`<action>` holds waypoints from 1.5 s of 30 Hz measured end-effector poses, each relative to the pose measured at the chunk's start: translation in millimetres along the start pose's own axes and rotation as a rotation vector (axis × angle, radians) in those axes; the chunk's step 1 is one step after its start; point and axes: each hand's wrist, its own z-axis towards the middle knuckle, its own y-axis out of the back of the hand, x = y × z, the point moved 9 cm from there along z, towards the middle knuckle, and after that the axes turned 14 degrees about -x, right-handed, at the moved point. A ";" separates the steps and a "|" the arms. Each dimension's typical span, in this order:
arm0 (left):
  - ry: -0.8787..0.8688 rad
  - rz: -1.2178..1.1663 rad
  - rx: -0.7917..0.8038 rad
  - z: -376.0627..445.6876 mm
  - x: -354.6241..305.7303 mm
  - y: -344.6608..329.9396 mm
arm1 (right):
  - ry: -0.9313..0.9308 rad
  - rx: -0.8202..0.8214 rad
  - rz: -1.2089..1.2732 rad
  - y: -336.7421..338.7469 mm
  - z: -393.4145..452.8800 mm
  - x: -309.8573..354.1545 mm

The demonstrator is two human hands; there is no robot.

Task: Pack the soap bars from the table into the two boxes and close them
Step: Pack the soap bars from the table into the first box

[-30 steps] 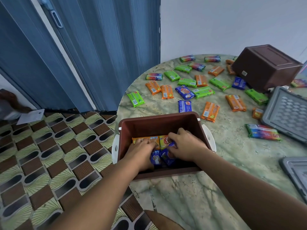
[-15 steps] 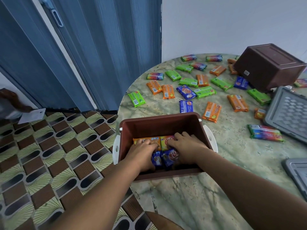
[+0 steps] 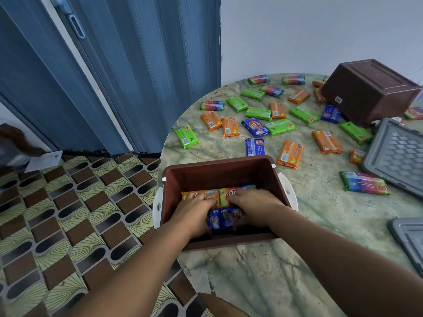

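Soap bars (image 3: 270,115) lie all over the round green desk (image 3: 320,213), in orange, green, blue and rainbow wrappers; I see a few more already inside the open brown box (image 3: 219,177) at the near edge of the desk; both of my hands are down in that box; my left hand (image 3: 194,213) rests on an orange bar (image 3: 207,195) with its fingers bent over it, and I cannot tell if it really grips it; my right hand (image 3: 254,207) lies with bent fingers over a yellow and red bar (image 3: 226,194) and a blue bar (image 3: 225,218), and I cannot tell if it holds them either; the blue bar sits between my two hands, at the near side of the box; a second brown box (image 3: 368,90) lies tipped over at the far right, resting on some bars; a grey lid (image 3: 398,154) lies flat at the right, and another grey lid (image 3: 409,241) pokes in nearer to me; a rainbow bar (image 3: 364,183) lies just beside the first lid.
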 end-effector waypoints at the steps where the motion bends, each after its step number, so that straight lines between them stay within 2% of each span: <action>1: 0.005 -0.001 0.006 -0.7 0.0 -0.6 | 0.005 0.003 -0.006 -0.4 -0.3 0.0; 5: 0.025 -0.020 0.024 -3.2 0.2 4.9 | -0.019 -0.034 0.016 4.1 0.1 -0.8; 7: 0.051 -0.074 -0.049 -5.4 -0.7 23.0 | -0.045 -0.198 0.093 21.0 0.3 -2.4; 10: -0.003 -0.005 -0.410 -8.2 -2.0 80.1 | -0.026 -0.588 0.153 61.8 -6.4 -7.0; 12: -0.027 0.122 -0.608 -7.9 0.9 111.5 | -0.042 -0.734 0.133 83.5 -10.2 -13.1; 13: -0.005 0.185 -0.637 -4.0 5.6 118.7 | -0.069 -0.761 0.113 91.2 -9.0 -18.2; 15: 0.082 0.258 -0.581 10.1 20.7 118.0 | -0.126 -0.724 0.043 96.5 -0.6 -30.2; 18: 0.190 0.186 -0.436 28.8 40.3 93.7 | -0.125 -0.500 -0.045 81.4 18.0 -43.8; 20: 0.211 0.151 -0.451 32.9 47.3 85.4 | -0.130 -0.426 -0.026 72.6 25.7 -49.1; 31: 0.116 0.164 -0.463 77.2 74.5 84.1 | -0.238 -0.441 0.023 74.1 64.2 -64.1; 45: -0.137 0.112 -0.433 173.9 117.3 95.8 | -0.512 -0.439 0.021 84.9 117.5 -76.9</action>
